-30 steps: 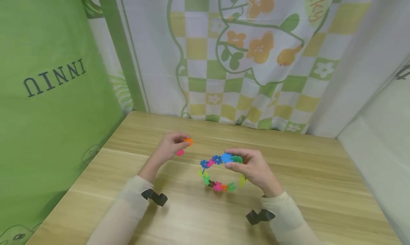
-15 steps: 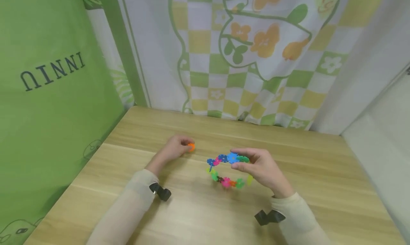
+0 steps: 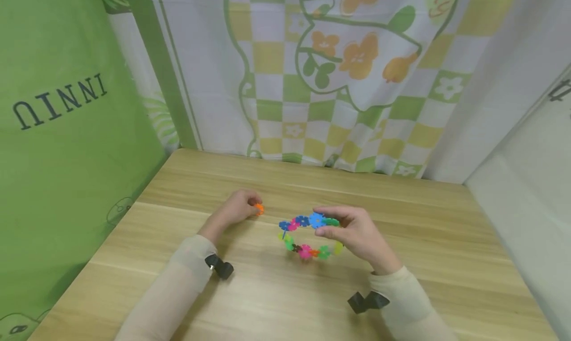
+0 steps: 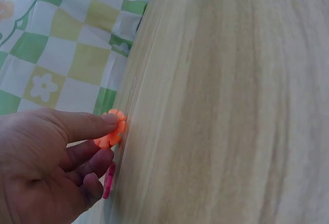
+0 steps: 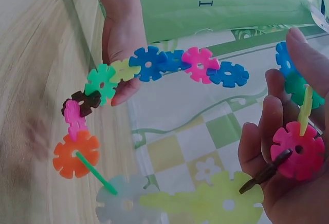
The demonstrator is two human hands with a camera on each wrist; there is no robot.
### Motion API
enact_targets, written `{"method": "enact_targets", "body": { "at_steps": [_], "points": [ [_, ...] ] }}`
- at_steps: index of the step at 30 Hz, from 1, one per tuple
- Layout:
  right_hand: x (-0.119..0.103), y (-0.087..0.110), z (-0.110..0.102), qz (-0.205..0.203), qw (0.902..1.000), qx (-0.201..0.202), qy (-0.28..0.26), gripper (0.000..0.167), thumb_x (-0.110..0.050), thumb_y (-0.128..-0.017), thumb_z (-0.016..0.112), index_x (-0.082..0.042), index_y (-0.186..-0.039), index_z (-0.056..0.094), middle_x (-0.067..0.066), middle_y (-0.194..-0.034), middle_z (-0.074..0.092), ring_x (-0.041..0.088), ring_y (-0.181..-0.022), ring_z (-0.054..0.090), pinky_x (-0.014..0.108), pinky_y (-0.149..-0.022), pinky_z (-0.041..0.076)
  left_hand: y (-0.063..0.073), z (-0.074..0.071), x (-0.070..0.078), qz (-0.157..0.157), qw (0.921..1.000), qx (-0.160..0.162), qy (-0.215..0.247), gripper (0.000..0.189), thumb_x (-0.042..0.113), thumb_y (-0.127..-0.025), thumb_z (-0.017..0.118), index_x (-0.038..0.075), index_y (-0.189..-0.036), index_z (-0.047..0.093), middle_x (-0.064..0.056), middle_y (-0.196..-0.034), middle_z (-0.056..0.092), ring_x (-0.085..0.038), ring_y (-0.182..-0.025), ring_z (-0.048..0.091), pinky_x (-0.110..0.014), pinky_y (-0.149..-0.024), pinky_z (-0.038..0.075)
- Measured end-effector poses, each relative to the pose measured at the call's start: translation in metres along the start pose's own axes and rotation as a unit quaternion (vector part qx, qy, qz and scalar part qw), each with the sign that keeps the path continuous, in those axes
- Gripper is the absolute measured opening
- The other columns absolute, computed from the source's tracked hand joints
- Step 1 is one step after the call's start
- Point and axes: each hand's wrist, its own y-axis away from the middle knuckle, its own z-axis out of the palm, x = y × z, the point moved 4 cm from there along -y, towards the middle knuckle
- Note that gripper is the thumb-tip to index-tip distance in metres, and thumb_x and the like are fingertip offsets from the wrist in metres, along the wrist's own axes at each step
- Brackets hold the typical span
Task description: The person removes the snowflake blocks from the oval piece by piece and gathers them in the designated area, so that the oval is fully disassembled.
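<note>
My left hand [image 3: 238, 207] pinches an orange flower-shaped plastic disc [image 3: 259, 209] between thumb and fingers. In the left wrist view, a pink disc [image 4: 109, 180] shows edge-on by the lower fingers, below the orange one. My right hand [image 3: 359, 234] holds a looped chain of slotted flower discs [image 3: 305, 252] by a light blue disc [image 3: 316, 220], thumb below and fingers above. The right wrist view shows a gap between the chain's dark blue end disc [image 5: 229, 75] and the light blue disc [image 5: 284, 59] in my hand. The loop hangs above the table.
A wood-grain table [image 3: 267, 301] lies under both hands. Behind it hangs a checked curtain [image 3: 330, 108], with a green cloth [image 3: 67, 182] along the left side and a white one [image 3: 531, 192] on the right. Each wrist carries a black camera mount [image 3: 219, 266].
My left hand has turned and dipped a little; the pink disc, visible in the head view a second ago, is now hidden there. My right hand keeps its hold on the chain.
</note>
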Motion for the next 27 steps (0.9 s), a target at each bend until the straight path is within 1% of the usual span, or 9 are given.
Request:
{"method": "enact_targets", "body": {
  "at_steps": [5,8,12,15,18,19,21,24,27],
  "points": [
    [0.0,-0.001,0.001,0.003,1.0,0.001,0.0,0.042,-0.019,-0.082,0.081,-0.011,-0.121,0.07,0.005,-0.126,0.065,0.019,-0.101,0.064,0.028,-0.072,0.055,0.003,-0.003,0.001,-0.005,0.9999,0.015,-0.002,0.029,0.006,-0.084,0.072,0.003,-0.113,0.068,-0.011,-0.11,0.067,-0.027,-0.103,0.062,-0.041,-0.089,0.051],
    [0.001,-0.001,-0.001,0.003,0.9999,0.01,0.001,0.042,-0.019,-0.082,0.08,-0.01,-0.121,0.069,0.008,-0.127,0.064,0.015,-0.101,0.063,0.027,-0.071,0.055,0.006,-0.003,0.007,0.015,0.9997,0.021,-0.007,0.029,0.006,-0.085,0.071,0.003,-0.113,0.068,-0.012,-0.11,0.068,-0.026,-0.1,0.064,-0.038,-0.084,0.053],
    [0.0,-0.001,-0.003,0.002,0.9996,0.027,0.007,0.042,-0.019,-0.082,0.081,-0.009,-0.122,0.069,0.011,-0.128,0.063,0.012,-0.092,0.058,0.022,-0.06,0.046,0.011,-0.005,0.022,0.044,0.9986,0.022,-0.02,0.027,0.009,-0.088,0.07,0.003,-0.115,0.069,-0.009,-0.109,0.069,-0.022,-0.094,0.062,-0.034,-0.077,0.053],
    [-0.001,-0.001,-0.004,0.003,0.9994,0.036,0.004,0.043,-0.019,-0.082,0.08,-0.008,-0.122,0.069,0.009,-0.127,0.065,0.013,-0.097,0.059,0.022,-0.066,0.049,0.016,-0.007,0.038,0.051,0.9984,0.023,-0.012,0.027,0.013,-0.09,0.07,0.005,-0.116,0.069,-0.005,-0.107,0.068,-0.018,-0.091,0.059,-0.031,-0.072,0.052],
    [-0.002,-0.002,-0.003,0.006,0.9992,0.04,-0.004,0.044,-0.018,-0.082,0.081,-0.008,-0.123,0.068,0.009,-0.125,0.065,0.016,-0.114,0.059,0.027,-0.081,0.054,0.021,-0.011,0.054,0.067,0.9972,0.033,0.01,0.026,0.016,-0.092,0.069,0.004,-0.115,0.07,-0.002,-0.1,0.068,-0.017,-0.087,0.057,-0.03,-0.068,0.051],
    [-0.003,-0.002,-0.003,0.007,0.9991,0.042,-0.005,0.044,-0.018,-0.082,0.081,-0.008,-0.123,0.068,0.009,-0.125,0.065,0.017,-0.117,0.058,0.029,-0.086,0.053,0.024,-0.012,0.061,0.078,0.9961,0.037,0.017,0.026,0.018,-0.092,0.069,0.004,-0.114,0.07,0.0,-0.097,0.067,-0.017,-0.085,0.058,-0.03,-0.066,0.051],
    [-0.003,-0.003,-0.002,0.012,0.9988,0.048,-0.006,0.044,-0.019,-0.082,0.081,-0.008,-0.122,0.069,0.008,-0.124,0.066,0.018,-0.115,0.059,0.03,-0.085,0.053,0.029,-0.014,0.073,0.104,0.9928,0.046,0.037,0.024,0.019,-0.092,0.07,0.005,-0.111,0.071,0.002,-0.091,0.066,-0.016,-0.081,0.058,-0.031,-0.063,0.051],
    [-0.003,-0.002,-0.004,0.023,0.9977,0.063,-0.007,0.043,-0.02,-0.08,0.083,-0.009,-0.12,0.068,0.006,-0.113,0.07,0.015,-0.094,0.062,0.025,-0.07,0.052,0.038,-0.014,0.097,0.156,0.9838,0.051,0.074,0.021,0.021,-0.09,0.073,0.007,-0.106,0.073,0.004,-0.087,0.066,-0.015,-0.077,0.06,-0.031,-0.063,0.053],
    [-0.002,-0.002,-0.006,0.035,0.996,0.078,-0.025,0.041,-0.017,-0.08,0.083,-0.006,-0.115,0.065,0.006,-0.098,0.072,0.013,-0.071,0.054,0.024,-0.056,0.044,0.045,-0.013,0.122,0.212,0.97,0.035,0.114,0.019,0.02,-0.088,0.076,0.008,-0.103,0.074,0.003,-0.089,0.068,-0.014,-0.076,0.061,-0.031,-0.063,0.054]
  ]
}}
